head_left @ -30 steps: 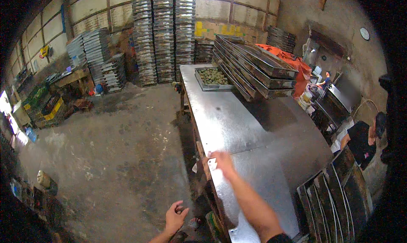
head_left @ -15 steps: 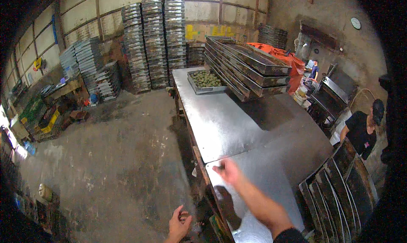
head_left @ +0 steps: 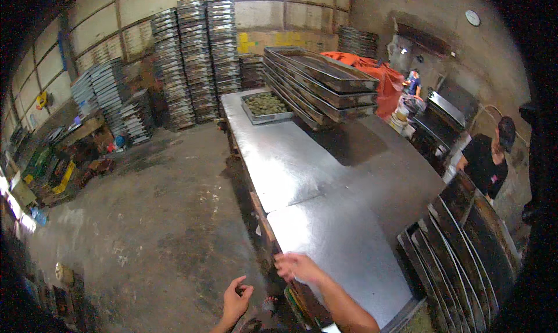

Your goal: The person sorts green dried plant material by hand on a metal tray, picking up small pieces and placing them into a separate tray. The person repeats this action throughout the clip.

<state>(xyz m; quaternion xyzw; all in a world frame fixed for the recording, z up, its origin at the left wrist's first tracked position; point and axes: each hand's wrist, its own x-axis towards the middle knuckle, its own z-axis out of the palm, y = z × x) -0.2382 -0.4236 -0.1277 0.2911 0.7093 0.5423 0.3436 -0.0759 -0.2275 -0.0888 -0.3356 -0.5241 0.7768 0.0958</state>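
Your long, shiny grey metal table (head_left: pixel 343 234) stands right, its flat top likely keeping the shallow silver tray (head_left: pixel 271 118) of greenish pieces (head_left: pixel 267 104) level at the far end. Dark rectangular metal pans (head_left: pixel 349 87) nest beside it, probably saving room. Your right hand (head_left: pixel 299 268) is at the near left edge, grip too blurred to tell; your left hand (head_left: pixel 235 298), fingers loosely spread, looks empty.
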